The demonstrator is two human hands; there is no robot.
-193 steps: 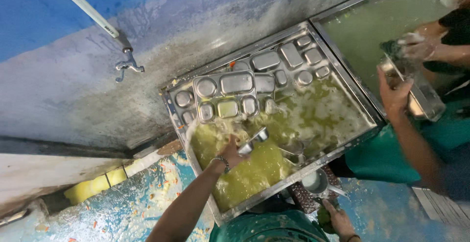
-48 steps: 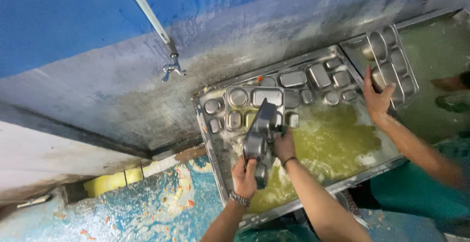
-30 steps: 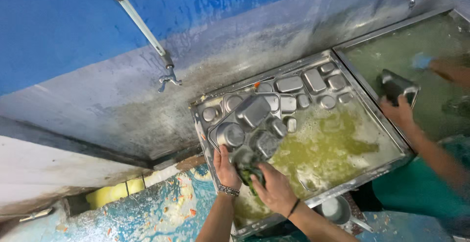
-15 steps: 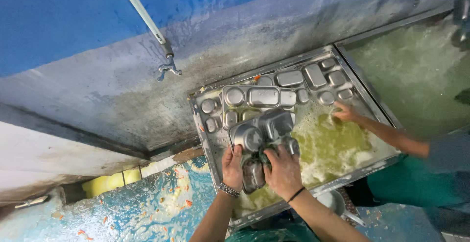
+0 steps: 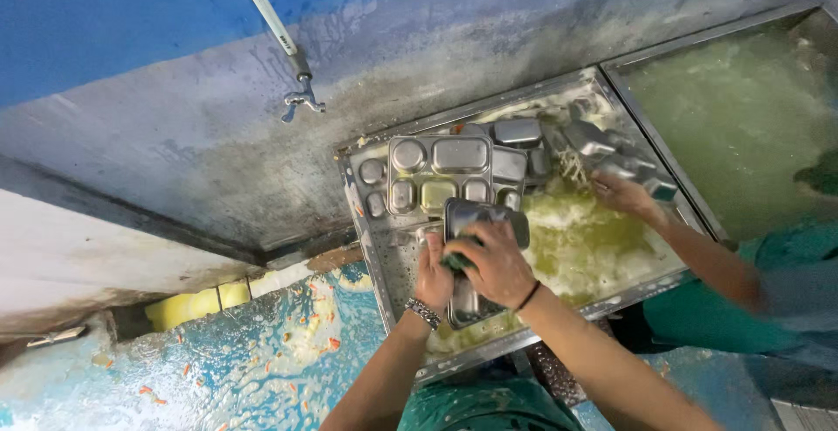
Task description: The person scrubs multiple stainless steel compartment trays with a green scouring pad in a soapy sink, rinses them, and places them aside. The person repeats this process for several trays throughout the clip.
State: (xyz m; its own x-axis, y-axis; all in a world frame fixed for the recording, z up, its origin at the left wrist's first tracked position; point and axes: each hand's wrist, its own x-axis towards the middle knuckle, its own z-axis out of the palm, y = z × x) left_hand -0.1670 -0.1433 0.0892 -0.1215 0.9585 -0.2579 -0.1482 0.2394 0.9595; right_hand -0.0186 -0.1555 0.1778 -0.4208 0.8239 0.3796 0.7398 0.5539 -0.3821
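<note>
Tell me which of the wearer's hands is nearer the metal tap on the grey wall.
Left. The left hand grips the steel compartment tray on the side toward the metal tap; the right hand lies farther off.

Two bare forearms come up from the bottom edge of the view, with no sleeves showing on either. The left hand (image 5: pixel 434 278) has a bracelet of small silvery metal links (image 5: pixel 424 312) round its wrist. The right hand (image 5: pixel 496 263) has a thin black band (image 5: pixel 526 296), like a cord or hair tie, round its wrist. No rings or gloves can be made out on either hand. Between the two arms, at the bottom edge, shows a fold of dark green cloth (image 5: pixel 480 407), part of the person's clothing
</note>
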